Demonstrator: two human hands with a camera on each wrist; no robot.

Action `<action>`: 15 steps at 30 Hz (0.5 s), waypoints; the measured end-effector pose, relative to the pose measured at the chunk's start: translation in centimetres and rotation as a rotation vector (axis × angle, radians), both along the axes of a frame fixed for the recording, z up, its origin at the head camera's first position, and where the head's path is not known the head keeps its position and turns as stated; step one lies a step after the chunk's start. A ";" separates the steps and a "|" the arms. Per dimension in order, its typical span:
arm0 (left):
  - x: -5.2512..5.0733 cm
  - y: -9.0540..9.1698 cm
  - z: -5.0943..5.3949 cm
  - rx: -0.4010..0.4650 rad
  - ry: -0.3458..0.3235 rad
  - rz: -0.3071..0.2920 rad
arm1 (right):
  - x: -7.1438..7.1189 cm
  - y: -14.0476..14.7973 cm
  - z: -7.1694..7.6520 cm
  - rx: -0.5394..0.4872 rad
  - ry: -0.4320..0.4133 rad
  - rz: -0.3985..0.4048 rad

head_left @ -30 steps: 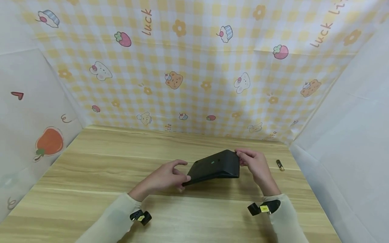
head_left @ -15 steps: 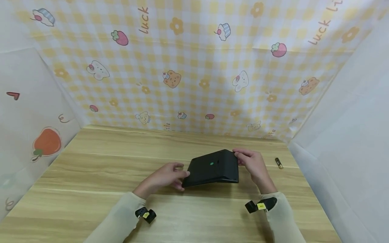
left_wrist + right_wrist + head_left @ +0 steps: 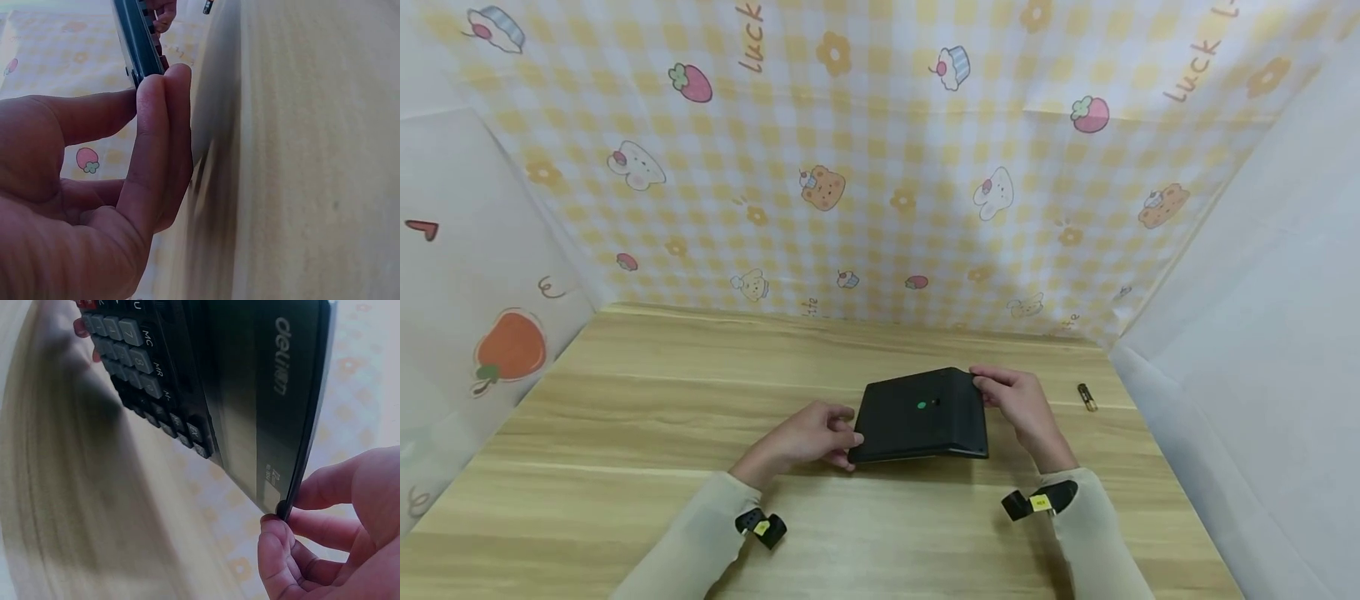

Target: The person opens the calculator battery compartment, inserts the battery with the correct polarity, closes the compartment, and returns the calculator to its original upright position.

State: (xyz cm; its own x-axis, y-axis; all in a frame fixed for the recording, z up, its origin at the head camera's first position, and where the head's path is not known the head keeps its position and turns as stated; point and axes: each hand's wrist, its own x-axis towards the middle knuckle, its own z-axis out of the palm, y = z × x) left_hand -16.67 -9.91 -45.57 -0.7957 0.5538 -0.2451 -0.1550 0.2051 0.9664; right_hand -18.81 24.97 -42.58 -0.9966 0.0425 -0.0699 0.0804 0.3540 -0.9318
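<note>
A black calculator (image 3: 910, 417) is held up off the table with its plain back, marked by a green dot, toward the head camera. My left hand (image 3: 808, 437) pinches its left edge between thumb and fingers. At the upper right corner my right hand (image 3: 1018, 406) grips it with thumb and fingertips. The right wrist view shows the keys and the screen of the calculator (image 3: 240, 425) facing away from the head. Only a narrow side of the calculator (image 3: 134, 40) appears above the fingers of the left hand (image 3: 106, 181) in the left wrist view.
A small black and gold battery (image 3: 1087, 397) lies on the wooden table (image 3: 662, 400) to the right of the right hand. A yellow checked cloth (image 3: 880, 167) hangs behind the table, with white sheets at both sides.
The calculator has tilted so that more of its back faces the head camera, and its left end sits a little lower. Both hands have kept their hold. The head view has shifted slightly.
</note>
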 end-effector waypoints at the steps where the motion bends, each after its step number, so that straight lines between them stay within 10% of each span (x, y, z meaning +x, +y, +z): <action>1: 0.0 0.0 0.0 -0.001 0.000 0.000 | 0.0 -0.1 0.0 -0.001 -0.001 0.001; 15: 0.0 -0.3 0.1 -0.046 -0.001 0.037 | -0.1 -0.1 -0.7 0.054 0.002 0.009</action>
